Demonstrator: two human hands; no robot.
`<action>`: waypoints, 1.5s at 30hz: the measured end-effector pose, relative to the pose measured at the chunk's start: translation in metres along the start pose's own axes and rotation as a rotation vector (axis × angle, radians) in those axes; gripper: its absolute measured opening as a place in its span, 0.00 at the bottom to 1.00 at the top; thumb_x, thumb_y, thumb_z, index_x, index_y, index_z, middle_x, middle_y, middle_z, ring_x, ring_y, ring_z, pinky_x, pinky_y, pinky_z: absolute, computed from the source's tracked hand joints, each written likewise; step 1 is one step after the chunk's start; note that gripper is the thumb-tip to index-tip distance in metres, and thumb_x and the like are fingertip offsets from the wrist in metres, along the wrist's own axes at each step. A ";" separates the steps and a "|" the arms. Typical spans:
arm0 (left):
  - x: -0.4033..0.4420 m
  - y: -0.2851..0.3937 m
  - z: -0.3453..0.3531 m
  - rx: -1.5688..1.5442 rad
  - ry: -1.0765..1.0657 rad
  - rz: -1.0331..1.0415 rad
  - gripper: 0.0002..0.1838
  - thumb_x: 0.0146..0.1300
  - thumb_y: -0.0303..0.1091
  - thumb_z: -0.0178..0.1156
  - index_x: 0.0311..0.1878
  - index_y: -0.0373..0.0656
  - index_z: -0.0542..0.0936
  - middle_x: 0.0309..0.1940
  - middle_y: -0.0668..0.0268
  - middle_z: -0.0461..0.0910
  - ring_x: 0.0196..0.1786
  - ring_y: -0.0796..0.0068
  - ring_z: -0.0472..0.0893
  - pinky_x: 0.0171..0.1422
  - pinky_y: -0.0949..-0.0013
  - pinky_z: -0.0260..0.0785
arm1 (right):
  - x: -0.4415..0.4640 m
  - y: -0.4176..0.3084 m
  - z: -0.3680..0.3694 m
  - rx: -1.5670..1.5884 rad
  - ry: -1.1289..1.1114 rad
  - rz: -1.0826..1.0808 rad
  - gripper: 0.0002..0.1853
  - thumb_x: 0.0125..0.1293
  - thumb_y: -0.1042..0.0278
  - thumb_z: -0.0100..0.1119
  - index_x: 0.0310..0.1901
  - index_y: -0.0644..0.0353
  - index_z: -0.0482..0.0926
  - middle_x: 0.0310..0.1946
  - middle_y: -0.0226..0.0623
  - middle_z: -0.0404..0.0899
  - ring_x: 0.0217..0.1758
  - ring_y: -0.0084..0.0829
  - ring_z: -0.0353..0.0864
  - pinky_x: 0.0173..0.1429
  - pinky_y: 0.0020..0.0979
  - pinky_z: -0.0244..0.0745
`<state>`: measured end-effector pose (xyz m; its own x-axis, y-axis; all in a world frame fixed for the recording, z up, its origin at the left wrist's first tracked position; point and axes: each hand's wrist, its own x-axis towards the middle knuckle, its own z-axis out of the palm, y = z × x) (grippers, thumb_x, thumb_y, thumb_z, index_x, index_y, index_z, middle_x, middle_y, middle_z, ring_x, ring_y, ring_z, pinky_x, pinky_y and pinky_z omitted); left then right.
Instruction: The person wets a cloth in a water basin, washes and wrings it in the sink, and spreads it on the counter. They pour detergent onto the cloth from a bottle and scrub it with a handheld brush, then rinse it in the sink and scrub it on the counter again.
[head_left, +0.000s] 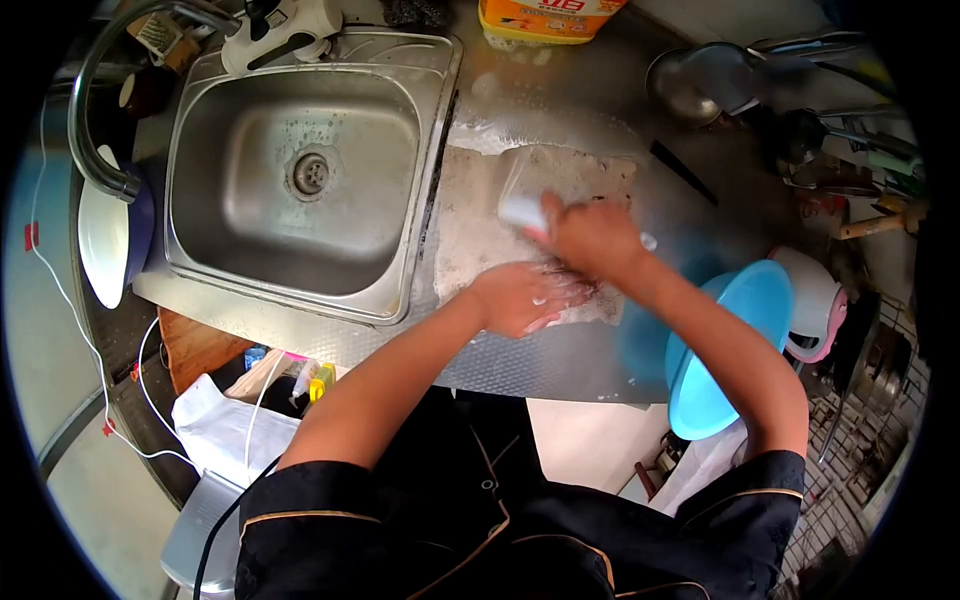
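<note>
A beige, stained cloth [475, 215] lies spread and wet on the metal counter, right of the sink. My left hand [520, 298] presses on the lower part of the cloth, fingers stretched out, with white suds on them. My right hand [597, 238] is closed around a white blocky object [523, 212] held against the upper middle of the cloth. Motion smears that object, so whether it is a brush or a bar of soap cannot be made out. The right forearm passes above the cloth's right edge, and the hands are close together.
To the left is a steel sink [290, 255] with a curved faucet [85, 110]. A yellow-orange container [550, 22] stands at the back. A light-blue basin [690, 400] tilts at the counter's right edge. Ladles [700, 85] and a black strip [684, 172] lie at the right.
</note>
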<state>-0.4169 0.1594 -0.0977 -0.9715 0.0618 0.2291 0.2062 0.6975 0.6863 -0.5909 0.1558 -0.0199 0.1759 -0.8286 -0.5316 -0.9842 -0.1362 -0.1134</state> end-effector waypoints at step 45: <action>0.017 0.017 -0.039 0.141 0.209 -0.093 0.25 0.62 0.31 0.56 0.65 0.43 0.74 0.64 0.55 0.73 0.69 0.53 0.69 0.74 0.50 0.59 | -0.077 0.025 0.051 0.863 0.617 0.828 0.34 0.74 0.41 0.44 0.63 0.69 0.63 0.35 0.63 0.82 0.39 0.63 0.82 0.46 0.52 0.77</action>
<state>-0.4254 0.1448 -0.0553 -0.9371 -0.1459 0.3170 0.0844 0.7867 0.6116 -0.6276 0.2440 -0.0248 -0.7228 -0.6385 -0.2644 -0.4271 0.7135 -0.5554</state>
